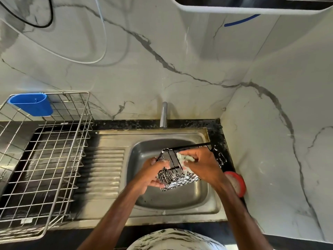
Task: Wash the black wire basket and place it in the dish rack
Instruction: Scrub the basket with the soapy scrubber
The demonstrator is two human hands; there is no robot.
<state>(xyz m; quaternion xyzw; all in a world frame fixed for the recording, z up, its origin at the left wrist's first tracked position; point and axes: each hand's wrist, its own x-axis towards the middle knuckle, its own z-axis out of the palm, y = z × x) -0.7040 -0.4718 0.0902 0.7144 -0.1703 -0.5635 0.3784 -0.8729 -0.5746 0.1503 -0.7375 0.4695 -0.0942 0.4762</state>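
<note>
The black wire basket is held tilted over the steel sink basin, streaked with white soap foam. My left hand grips its left end from below and the side. My right hand holds a soapy pale scrubber and presses it against the basket's wires on the inside. The metal dish rack stands on the counter to the left of the sink, with a blue cutlery cup hooked on its back edge.
A chrome tap rises behind the sink, with no water seen running. A red round soap dish sits on the dark counter at the sink's right edge, close to the marble side wall. The ribbed drainboard lies between rack and basin.
</note>
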